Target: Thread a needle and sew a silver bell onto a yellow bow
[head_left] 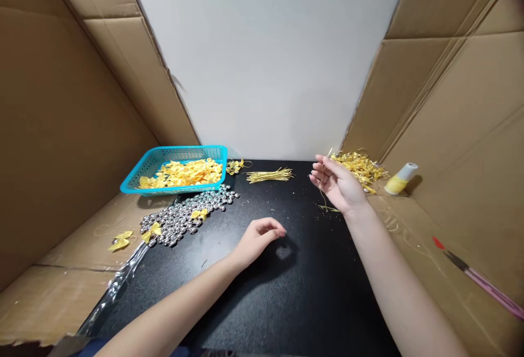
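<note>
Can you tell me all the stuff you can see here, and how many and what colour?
basket: one, turquoise, back left of the table
bows in the basket: a heap, yellow
silver beads: a big pile, shiny, in front of the basket
loose bows: a few, yellow, on and left of the beads
wire ties: one bundle, gold, back middle
gold heap: one tangled pile, yellow-gold, back right
small bottle: one, yellow with a white cap, lying by the right wall
pen-like tool: one, pink with a red tip, right edge
table mat: one, black
cardboard walls: brown, both sides
left hand: loosely curled, low over the mat
right hand: raised, thin gold strand between its fingers
</note>
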The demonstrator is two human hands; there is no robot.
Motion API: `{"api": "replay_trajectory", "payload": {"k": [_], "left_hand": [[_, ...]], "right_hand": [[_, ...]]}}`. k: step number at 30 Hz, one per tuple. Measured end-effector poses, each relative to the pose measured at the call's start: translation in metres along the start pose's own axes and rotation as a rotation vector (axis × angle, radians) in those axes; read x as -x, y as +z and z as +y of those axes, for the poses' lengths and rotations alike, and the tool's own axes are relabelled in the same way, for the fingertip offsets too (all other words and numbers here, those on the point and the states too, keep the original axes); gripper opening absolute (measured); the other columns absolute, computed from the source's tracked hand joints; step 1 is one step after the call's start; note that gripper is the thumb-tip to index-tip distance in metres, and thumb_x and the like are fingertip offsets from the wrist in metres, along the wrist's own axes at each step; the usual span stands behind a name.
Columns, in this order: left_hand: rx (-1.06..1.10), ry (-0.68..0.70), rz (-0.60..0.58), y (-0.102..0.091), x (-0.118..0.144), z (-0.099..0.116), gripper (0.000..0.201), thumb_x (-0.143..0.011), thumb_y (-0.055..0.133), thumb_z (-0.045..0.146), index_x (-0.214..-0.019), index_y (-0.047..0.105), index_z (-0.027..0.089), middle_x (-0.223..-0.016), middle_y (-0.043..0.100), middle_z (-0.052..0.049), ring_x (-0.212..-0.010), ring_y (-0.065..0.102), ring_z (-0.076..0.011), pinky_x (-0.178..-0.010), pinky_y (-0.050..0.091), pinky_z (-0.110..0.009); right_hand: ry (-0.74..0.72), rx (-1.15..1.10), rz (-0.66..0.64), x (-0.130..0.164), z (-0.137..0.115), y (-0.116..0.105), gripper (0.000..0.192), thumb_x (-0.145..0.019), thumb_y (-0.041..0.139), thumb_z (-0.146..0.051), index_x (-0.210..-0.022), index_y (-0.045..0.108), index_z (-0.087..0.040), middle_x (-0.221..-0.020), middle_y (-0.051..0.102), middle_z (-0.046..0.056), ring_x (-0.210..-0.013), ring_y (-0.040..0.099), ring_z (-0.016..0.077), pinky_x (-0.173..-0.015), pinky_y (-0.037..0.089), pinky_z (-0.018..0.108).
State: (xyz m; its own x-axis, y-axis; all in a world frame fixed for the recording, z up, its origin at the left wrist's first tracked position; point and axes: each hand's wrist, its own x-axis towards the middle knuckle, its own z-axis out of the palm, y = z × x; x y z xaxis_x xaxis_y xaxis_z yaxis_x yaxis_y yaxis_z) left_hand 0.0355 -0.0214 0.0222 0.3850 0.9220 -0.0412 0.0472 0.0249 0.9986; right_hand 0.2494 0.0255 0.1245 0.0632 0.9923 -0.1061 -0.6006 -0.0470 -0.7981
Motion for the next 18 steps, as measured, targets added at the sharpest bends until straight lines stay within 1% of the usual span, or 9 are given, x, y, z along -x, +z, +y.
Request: {"api": "replay_trajectory", "payload": {"k": [2,4,6,8,9,10,13,16,18], "left_hand": [[-0.06,0.011,0.03,0.001,-0.004,0.0,0.021,-0.077,0.066,0.031,-0.09,0.073,0.017,-0.084,0.07,-0.004,-0.075,0.06,-0.0147,-0.073,0.045,-0.026],[-0.109,0.047,0.033,0.004,-0.011,0.002,0.032,-0.081,0.064,0.034,-0.107,0.071,0.018,-0.093,0.07,-0.005,-0.076,0.059,-0.0148,-0.072,0.046,-0.027],[-0.147,0.093,0.031,0.009,-0.021,0.003,0.04,-0.082,0.065,0.034,-0.119,0.067,0.018,-0.094,0.07,-0.006,-0.074,0.058,-0.0142,-0.07,0.046,-0.026],[-0.18,0.123,0.024,0.016,-0.033,0.002,0.047,-0.082,0.066,0.034,-0.126,0.064,0.017,-0.092,0.07,-0.007,-0.07,0.056,-0.0131,-0.067,0.046,-0.026],[-0.19,0.118,-0.001,0.019,-0.038,0.001,0.048,-0.081,0.066,0.035,-0.125,0.065,0.016,-0.092,0.071,-0.007,-0.067,0.055,-0.0124,-0.064,0.046,-0.025],[-0.195,0.093,-0.052,0.022,-0.042,0.0,0.046,-0.081,0.066,0.037,-0.121,0.067,0.015,-0.092,0.072,-0.008,-0.063,0.054,-0.0115,-0.061,0.045,-0.025],[-0.223,-0.011,-0.186,0.03,-0.048,-0.003,0.042,-0.079,0.067,0.043,-0.106,0.075,0.013,-0.085,0.074,-0.007,-0.051,0.047,-0.0082,-0.049,0.04,-0.023],[-0.252,-0.044,-0.187,0.034,-0.047,-0.004,0.039,-0.075,0.07,0.044,-0.097,0.077,0.012,-0.068,0.069,-0.004,-0.045,0.042,-0.0066,-0.043,0.034,-0.021],[-0.22,-0.049,-0.202,0.037,-0.048,-0.003,0.037,-0.073,0.072,0.043,-0.094,0.076,0.013,-0.064,0.067,-0.002,-0.045,0.041,-0.0064,-0.042,0.033,-0.02]], "right_hand": [[0.006,0.016,-0.023,0.001,0.002,0.002,0.007,-0.084,0.069,-0.02,-0.078,0.073,-0.019,-0.063,0.073,-0.003,-0.055,0.068,0.007,-0.058,0.057,0.017],[0.007,0.029,-0.046,0.002,0.005,0.004,0.005,-0.082,0.071,-0.021,-0.079,0.073,-0.019,-0.064,0.073,-0.003,-0.056,0.068,0.0069,-0.059,0.057,0.017],[0.003,0.037,-0.068,0.003,0.007,0.006,0.003,-0.081,0.073,-0.023,-0.079,0.074,-0.02,-0.065,0.074,-0.004,-0.057,0.068,0.0069,-0.06,0.057,0.017],[0.004,0.042,-0.084,0.004,0.01,0.006,0.004,-0.08,0.074,-0.024,-0.08,0.074,-0.02,-0.065,0.074,-0.004,-0.057,0.068,0.007,-0.061,0.057,0.017],[0.007,0.044,-0.087,0.004,0.011,0.006,0.004,-0.079,0.074,-0.025,-0.08,0.074,-0.02,-0.065,0.074,-0.004,-0.057,0.068,0.0071,-0.061,0.056,0.017],[0.01,0.047,-0.085,0.004,0.011,0.006,0.004,-0.079,0.074,-0.025,-0.08,0.074,-0.021,-0.065,0.074,-0.004,-0.057,0.068,0.0071,-0.061,0.056,0.017],[0.008,0.051,-0.064,0.003,0.012,0.005,0.004,-0.08,0.073,-0.025,-0.079,0.073,-0.021,-0.064,0.073,-0.004,-0.055,0.068,0.0068,-0.06,0.056,0.017],[0.001,0.052,-0.045,0.001,0.013,0.004,0.005,-0.082,0.073,-0.026,-0.079,0.073,-0.021,-0.063,0.073,-0.005,-0.054,0.067,0.0066,-0.06,0.056,0.017],[-0.002,0.049,-0.048,-0.001,0.013,0.003,0.005,-0.082,0.072,-0.026,-0.079,0.073,-0.021,-0.063,0.073,-0.005,-0.055,0.068,0.0067,-0.06,0.056,0.017]]}}
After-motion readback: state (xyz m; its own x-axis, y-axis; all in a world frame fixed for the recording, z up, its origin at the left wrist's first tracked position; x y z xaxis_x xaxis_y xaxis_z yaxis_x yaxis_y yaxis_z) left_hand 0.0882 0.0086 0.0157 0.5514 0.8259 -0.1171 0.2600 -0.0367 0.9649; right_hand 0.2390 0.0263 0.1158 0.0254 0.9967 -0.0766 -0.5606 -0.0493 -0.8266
